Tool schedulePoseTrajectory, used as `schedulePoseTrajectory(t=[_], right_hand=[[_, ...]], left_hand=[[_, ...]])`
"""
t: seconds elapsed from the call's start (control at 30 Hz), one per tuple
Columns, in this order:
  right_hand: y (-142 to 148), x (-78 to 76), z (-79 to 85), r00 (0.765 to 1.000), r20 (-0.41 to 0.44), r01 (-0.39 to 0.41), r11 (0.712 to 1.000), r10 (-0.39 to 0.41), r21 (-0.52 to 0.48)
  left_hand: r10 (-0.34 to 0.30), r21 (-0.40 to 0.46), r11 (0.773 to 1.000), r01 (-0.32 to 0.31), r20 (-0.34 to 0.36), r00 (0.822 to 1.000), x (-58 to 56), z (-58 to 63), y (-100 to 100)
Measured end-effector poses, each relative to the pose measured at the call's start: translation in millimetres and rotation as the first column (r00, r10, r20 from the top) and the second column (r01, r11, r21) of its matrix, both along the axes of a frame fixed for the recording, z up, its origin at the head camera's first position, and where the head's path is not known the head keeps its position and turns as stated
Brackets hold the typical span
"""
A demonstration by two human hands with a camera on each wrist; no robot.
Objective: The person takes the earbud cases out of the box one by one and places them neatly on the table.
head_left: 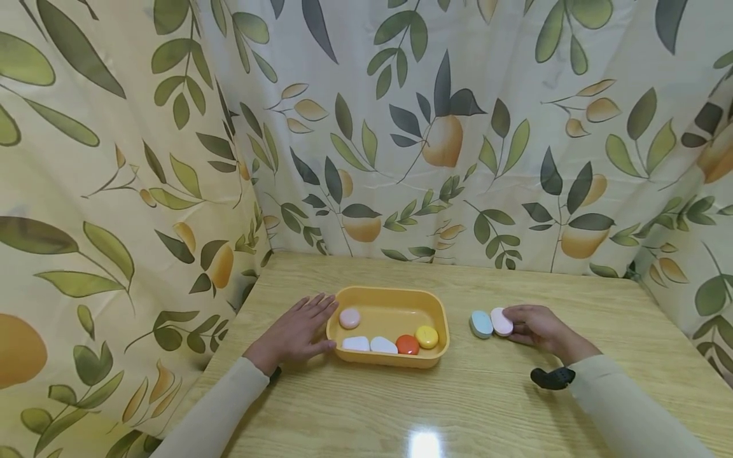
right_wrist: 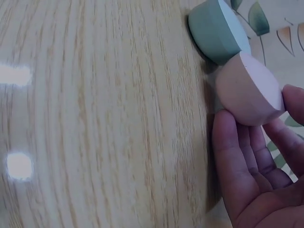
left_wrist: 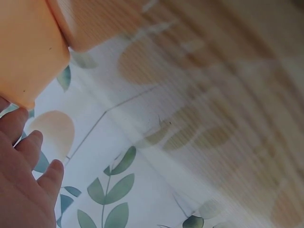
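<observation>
A curtain (head_left: 183,168) printed with leaves and orange fruit lines the left side and the back of a wood-grain table (head_left: 343,407), where a person in pale sleeves works with two bare hands. At left, the left hand (head_left: 294,334) lies palm down with fingers extended, its fingertips at the left wall of a shallow yellow-orange tray (head_left: 389,359). Inside the tray, from left, are a round pink piece (head_left: 349,318) toward the back corner, then, along the front wall, a white piece (head_left: 356,343), a second white piece (head_left: 383,345), a red-orange disc (head_left: 407,345) and a yellow disc (head_left: 426,337). Right of the tray, well apart from it, a blue-green oval block (head_left: 481,324) stands on the table. Just beside it, its edge seemingly touching, is a pale pink oval block (head_left: 501,322), tilted in the right wrist view and gripped between the thumb and fingers of the right hand (head_left: 538,331). A black device (head_left: 552,379) sits at the right wrist, by the cuff of the right sleeve (head_left: 624,404).
</observation>
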State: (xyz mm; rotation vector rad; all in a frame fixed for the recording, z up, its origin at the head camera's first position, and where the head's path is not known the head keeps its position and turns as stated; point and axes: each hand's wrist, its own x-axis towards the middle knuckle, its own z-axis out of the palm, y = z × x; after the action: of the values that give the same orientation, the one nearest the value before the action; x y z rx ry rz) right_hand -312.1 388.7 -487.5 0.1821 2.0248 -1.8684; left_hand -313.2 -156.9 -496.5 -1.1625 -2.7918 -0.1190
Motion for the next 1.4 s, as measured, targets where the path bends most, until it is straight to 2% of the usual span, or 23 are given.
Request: schedulePoseTrajectory(t=[0.23, 0.57, 0.97, 1.23, 1.4], right_hand=[[-1.1, -0.8, 0.8, 1.0, -0.022, -0.007, 0.997, 0.009, 0.076], [-1.9, 1.4, 6.1, 0.999, -0.044, 0.027, 0.984, -0.02, 0.175], [-2.7, 1.1, 4.1, 0.999, -0.042, 0.033, 0.967, -0.023, 0.253], [-3.5, 3.6, 4.9, 0.999, -0.047, 0.032, 0.961, -0.02, 0.275], [-3.4, 3.3, 2.4, 0.998, -0.046, 0.058, 0.963, -0.047, 0.264]], left_hand=[[0.0, 0.007, 1.0, 0.0, -0.001, 1.0, 1.1, -2.4, -0.3], [-0.002, 0.002, 1.0, 0.002, -0.003, 1.0, 1.3, 0.0, 0.0], [0.001, -0.006, 1.0, -0.001, -0.011, 1.0, 1.5, -0.6, 0.7], [-0.005, -0.007, 1.0, 0.005, -0.017, 1.0, 1.7, 0.6, 0.5], [-0.011, 0.004, 1.0, 0.011, -0.01, 1.0, 1.4, 0.8, 0.2]])
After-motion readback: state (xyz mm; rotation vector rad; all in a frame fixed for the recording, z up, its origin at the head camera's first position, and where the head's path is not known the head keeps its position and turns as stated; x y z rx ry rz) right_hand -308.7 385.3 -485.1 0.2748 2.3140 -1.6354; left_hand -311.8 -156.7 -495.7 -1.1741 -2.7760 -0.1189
